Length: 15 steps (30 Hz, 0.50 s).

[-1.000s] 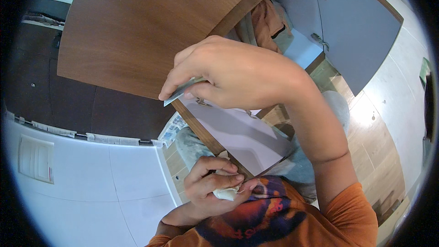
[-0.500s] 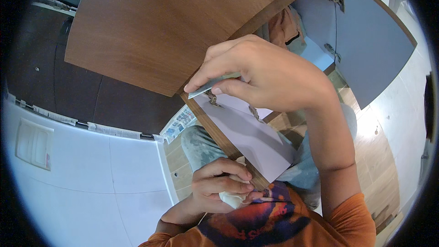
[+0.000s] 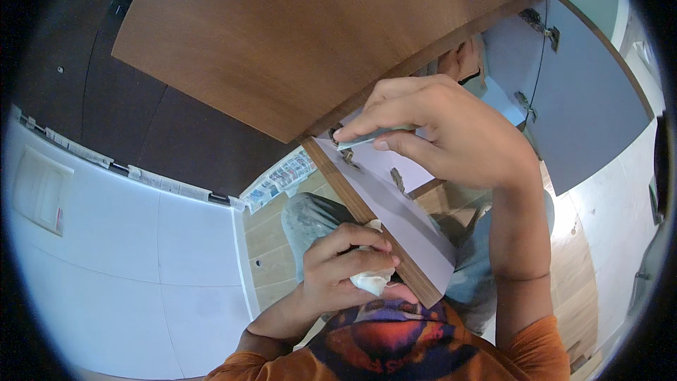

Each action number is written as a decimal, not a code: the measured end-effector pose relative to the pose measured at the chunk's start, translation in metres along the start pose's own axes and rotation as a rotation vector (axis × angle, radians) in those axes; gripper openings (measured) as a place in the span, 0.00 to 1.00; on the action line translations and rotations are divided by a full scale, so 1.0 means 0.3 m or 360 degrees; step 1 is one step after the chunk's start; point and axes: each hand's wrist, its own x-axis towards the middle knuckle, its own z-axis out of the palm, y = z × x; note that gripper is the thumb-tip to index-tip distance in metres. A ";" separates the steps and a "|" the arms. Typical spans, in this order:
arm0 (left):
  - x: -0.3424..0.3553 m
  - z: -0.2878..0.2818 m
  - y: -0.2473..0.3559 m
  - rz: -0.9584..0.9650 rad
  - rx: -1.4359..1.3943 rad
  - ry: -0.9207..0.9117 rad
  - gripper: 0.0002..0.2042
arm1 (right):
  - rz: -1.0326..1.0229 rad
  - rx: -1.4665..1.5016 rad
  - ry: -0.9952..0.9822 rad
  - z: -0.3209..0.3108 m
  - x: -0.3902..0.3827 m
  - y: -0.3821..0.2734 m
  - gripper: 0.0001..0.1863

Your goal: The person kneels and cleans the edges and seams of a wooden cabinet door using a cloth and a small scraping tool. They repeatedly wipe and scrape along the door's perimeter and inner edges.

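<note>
My right hand (image 3: 451,134) pinches a thin, flat, greyish-white strip (image 3: 367,140) between thumb and fingers; its exact kind is unclear. It hovers by the far end of an open cabinet door (image 3: 416,229), near a metal hinge (image 3: 348,158). A second hinge (image 3: 398,180) sits further along the door's pale inner face. At the door's near end, my left hand (image 3: 338,264) is closed around a crumpled white cloth or tissue (image 3: 374,280). Its fingertips rest against the wood-brown door edge (image 3: 356,197).
The brown cabinet top (image 3: 303,35) spreads across the far side. Another open door (image 3: 592,92) with hinges stands at right, beside folded cloth (image 3: 462,60) inside the cabinet. Newspaper (image 3: 282,173) lies on the floor at left, near a dark panel (image 3: 176,141) and white surface (image 3: 197,254).
My right hand with the strip has shifted inward from the door's far edge. My left hand stays at the near edge with the white cloth. The whole view has shifted slightly.
</note>
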 end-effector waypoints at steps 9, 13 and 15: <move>0.001 -0.067 -0.221 -0.0158 -0.0170 0.0198 0.26 | 0.0174 -0.0006 -0.0031 -0.003 0.012 -0.018 0.21; -0.025 -0.096 -0.356 -0.0202 -0.0129 0.0437 0.27 | 0.0250 0.0006 -0.0043 0.026 0.010 -0.022 0.21; -0.017 -0.114 -0.405 -0.0210 -0.0148 0.0552 0.27 | 0.0322 0.0004 -0.0046 0.026 0.023 -0.046 0.20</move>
